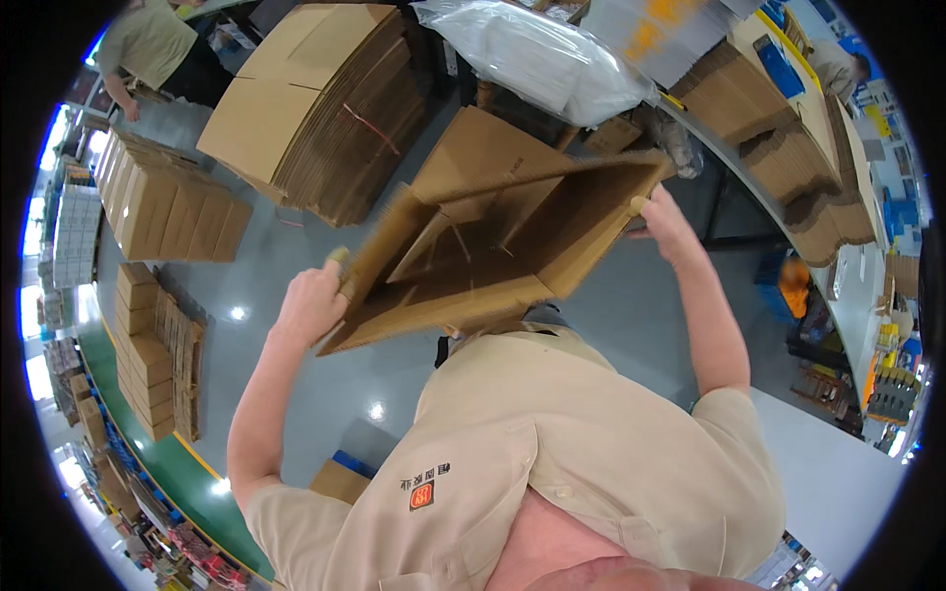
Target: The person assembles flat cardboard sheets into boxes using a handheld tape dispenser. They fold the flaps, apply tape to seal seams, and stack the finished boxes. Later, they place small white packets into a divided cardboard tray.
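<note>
A brown cardboard box (601,229) hangs in front of my body, its hollow inside facing up toward me. It is skewed into a slanted diamond shape rather than squared. My left hand (313,303) is closed on the box's left edge, and my right hand (668,225) grips its right upper edge. Both thumbs look covered with something yellowish. Most of the fingers are behind the cardboard. The box's underside cannot be seen, and its edges are slightly blurred.
Beyond the box stands a tall stack of flattened cartons (340,128). Clear plastic sheeting (542,59) lies at the back. A curved-looking workbench (838,295) with cardboard runs along the right. Packed cartons (172,197) and a wooden pallet (177,355) are left. A co-worker (148,49) stands far left.
</note>
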`<state>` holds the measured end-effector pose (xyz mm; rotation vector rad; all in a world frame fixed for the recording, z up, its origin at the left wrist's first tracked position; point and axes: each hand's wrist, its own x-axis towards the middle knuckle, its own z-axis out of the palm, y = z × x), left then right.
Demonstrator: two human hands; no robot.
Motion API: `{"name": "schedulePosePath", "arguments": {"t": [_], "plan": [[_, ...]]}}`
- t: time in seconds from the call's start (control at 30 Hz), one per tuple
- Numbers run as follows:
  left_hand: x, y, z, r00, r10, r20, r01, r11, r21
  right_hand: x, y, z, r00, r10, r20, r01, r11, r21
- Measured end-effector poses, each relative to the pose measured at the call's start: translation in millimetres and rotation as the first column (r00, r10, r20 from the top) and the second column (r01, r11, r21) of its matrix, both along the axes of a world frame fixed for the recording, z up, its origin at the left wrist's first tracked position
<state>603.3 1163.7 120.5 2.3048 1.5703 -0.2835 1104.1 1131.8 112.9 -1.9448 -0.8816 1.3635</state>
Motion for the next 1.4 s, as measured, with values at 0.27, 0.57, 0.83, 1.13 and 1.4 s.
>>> {"name": "schedulePosePath", "arguments": {"t": [0.27, 0.57, 0.83, 1.13, 1.4], "plan": [[80, 40, -11, 0.911, 0.411, -0.031, -0.411, 0.900, -0.145, -70, 35, -55, 0.917, 0.351, -0.190, -0.274, 0.899, 0.342], [95, 22, -113, 0.976, 0.140, -0.164, -0.172, 0.965, -0.199, -175, 39, -141, 0.458, 0.264, 0.849, -0.754, 0.622, 0.213], [22, -13, -43, 0.968, -0.042, 0.247, 0.213, 0.657, -0.723, -161, 47, -205, 0.097, 0.338, 0.936, -0.899, 0.434, -0.063], [67, 40, -74, 0.990, -0.136, -0.044, 0.135, 0.991, -0.023, -157, 103, -61, 0.448, 0.756, 0.477, -0.882, 0.286, 0.376], [43, 0, -185, 0.482, 0.438, 0.759, -0.740, 0.667, 0.085, -163, 64, -32, 0.266, 0.527, 0.807, -0.887, 0.462, -0.009]]}}
